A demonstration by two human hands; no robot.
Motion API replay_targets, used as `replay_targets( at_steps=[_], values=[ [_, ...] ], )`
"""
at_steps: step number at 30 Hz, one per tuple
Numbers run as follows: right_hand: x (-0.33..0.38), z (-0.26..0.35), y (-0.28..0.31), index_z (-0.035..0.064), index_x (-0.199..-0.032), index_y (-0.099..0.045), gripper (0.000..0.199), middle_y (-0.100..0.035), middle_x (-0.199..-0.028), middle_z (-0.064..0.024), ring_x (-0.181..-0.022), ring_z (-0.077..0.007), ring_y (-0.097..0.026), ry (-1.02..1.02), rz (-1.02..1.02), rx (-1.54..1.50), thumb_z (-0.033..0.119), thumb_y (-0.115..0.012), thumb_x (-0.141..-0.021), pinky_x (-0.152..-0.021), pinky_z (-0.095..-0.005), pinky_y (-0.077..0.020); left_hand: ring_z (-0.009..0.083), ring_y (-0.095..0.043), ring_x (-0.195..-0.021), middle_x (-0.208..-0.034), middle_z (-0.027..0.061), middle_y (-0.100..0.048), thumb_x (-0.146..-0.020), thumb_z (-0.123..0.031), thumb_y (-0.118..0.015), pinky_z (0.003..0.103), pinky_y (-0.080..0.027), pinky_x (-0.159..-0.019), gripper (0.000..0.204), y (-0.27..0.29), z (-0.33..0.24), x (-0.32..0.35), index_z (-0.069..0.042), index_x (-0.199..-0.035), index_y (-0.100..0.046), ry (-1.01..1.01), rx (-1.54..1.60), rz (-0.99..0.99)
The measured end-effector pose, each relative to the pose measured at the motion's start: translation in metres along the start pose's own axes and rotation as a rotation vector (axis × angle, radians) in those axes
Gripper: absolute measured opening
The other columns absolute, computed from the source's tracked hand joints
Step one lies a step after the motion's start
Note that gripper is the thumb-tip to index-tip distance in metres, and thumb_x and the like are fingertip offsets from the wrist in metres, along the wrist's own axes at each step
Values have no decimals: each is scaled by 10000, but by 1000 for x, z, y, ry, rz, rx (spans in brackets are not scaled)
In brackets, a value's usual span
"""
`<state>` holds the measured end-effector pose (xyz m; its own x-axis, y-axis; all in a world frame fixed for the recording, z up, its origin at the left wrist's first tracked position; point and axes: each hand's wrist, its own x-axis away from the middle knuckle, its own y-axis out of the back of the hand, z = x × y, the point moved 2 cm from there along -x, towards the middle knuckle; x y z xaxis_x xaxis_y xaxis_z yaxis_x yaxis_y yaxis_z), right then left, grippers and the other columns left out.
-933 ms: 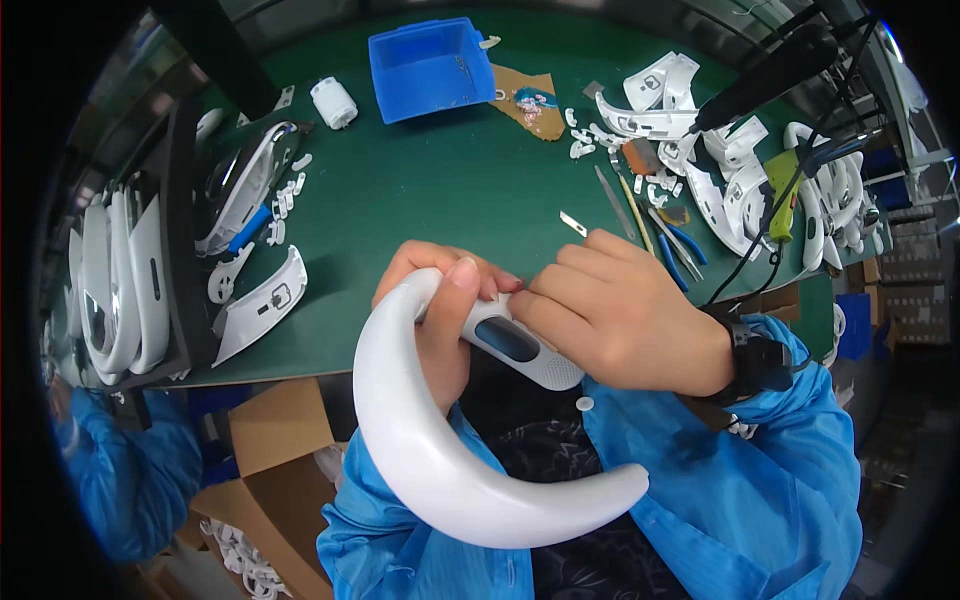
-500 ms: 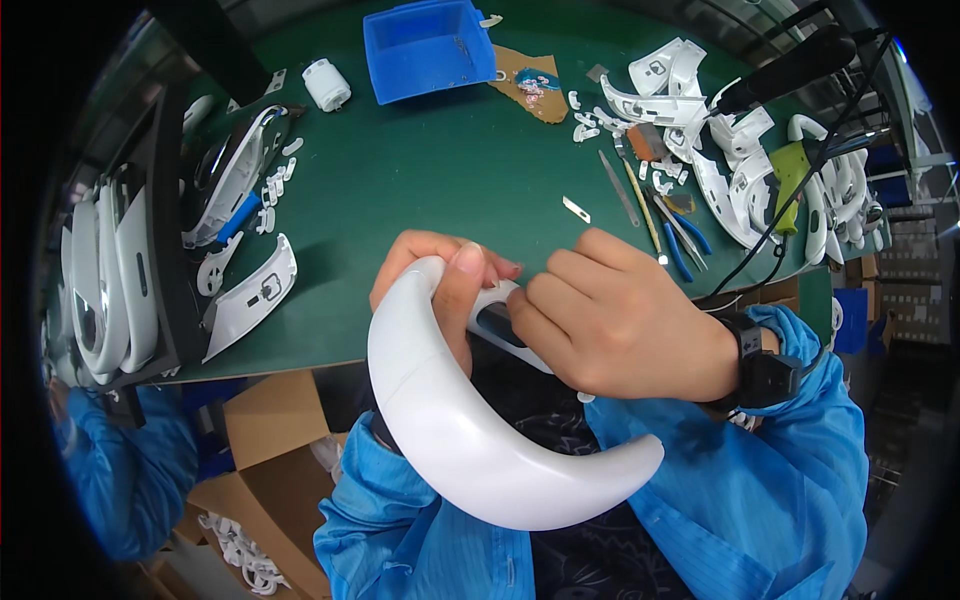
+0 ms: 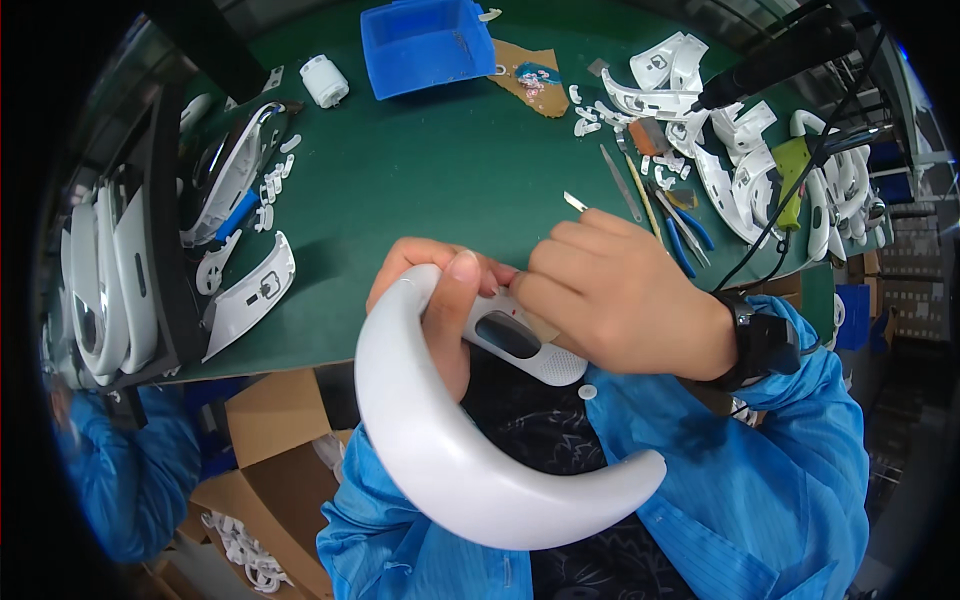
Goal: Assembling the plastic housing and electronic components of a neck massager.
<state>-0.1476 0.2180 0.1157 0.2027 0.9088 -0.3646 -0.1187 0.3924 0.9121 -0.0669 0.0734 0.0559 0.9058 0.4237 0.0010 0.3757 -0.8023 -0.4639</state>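
A smooth white C-shaped housing (image 3: 440, 450), like a neck massager, hangs over my lap. My left hand (image 3: 440, 300) is closed around its upper end, thumb on top. Just past the thumb shows an inner face with a dark oval window (image 3: 507, 334) and a dotted grille (image 3: 557, 365). My right hand (image 3: 625, 300) is curled, fingertips pressed together against that inner face, close to the left fingers. A small tan piece (image 3: 541, 328) shows under the right fingers; whether they pinch it is hidden. Beyond the right knuckles lies a small blade (image 3: 575, 201).
A blue bin (image 3: 428, 45) stands at the back beside a white bottle (image 3: 324, 81). White shells (image 3: 735, 180), blue-handled pliers (image 3: 688, 235), tweezers (image 3: 621, 183) and a green tool (image 3: 791, 180) lie at right. At left stand a dark rack (image 3: 165, 250) and a loose shell (image 3: 253, 297).
The white housing has tilted and its lower part has dropped slightly. My right hand has shifted a little away from me, uncovering the dark window and grille and partly covering the blade.
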Motion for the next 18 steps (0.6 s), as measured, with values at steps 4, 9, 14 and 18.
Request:
replay_targets(
  at_steps=[4, 9, 14, 18],
  values=[
    [9, -1, 0, 61, -834, -628, 108, -521, -762, -42, -720, -208, -555, -28, 41, -65, 133, -660, -760, -647, -337, -418, 260, -650, -813, -784, 113, -599, -997, -160, -566, 417, -544, -829, 139, -1, -4, 2, -51, -928, -513, 100, 104, -33],
    [9, 6, 4, 50, -819, -623, 120, -526, -746, -39, -712, -191, -551, 34, 46, -53, 139, -660, -748, -641, -323, -407, 256, -689, -792, -780, 113, -624, -985, -178, -617, 401, -582, -745, 172, 4, 6, 5, -31, -922, -552, 160, 216, -55],
    [9, 12, 3, 56, -776, -615, 120, -520, -698, -20, -708, -170, -545, 82, 80, 21, 160, -660, -734, -640, -309, -395, 251, -693, -779, -769, 107, -625, -974, -166, -622, 394, -587, -736, 153, 6, 15, 6, -37, -924, -558, 197, 288, -90],
    [8, 17, 5, 62, -755, -611, 112, -540, -694, -5, -705, -160, -543, 128, 76, 93, 159, -659, -728, -645, -300, -392, 259, -687, -781, -772, 107, -624, -974, -176, -625, 396, -573, -742, 167, 4, 16, 5, -32, -925, -557, 198, 251, -85]
  ],
)
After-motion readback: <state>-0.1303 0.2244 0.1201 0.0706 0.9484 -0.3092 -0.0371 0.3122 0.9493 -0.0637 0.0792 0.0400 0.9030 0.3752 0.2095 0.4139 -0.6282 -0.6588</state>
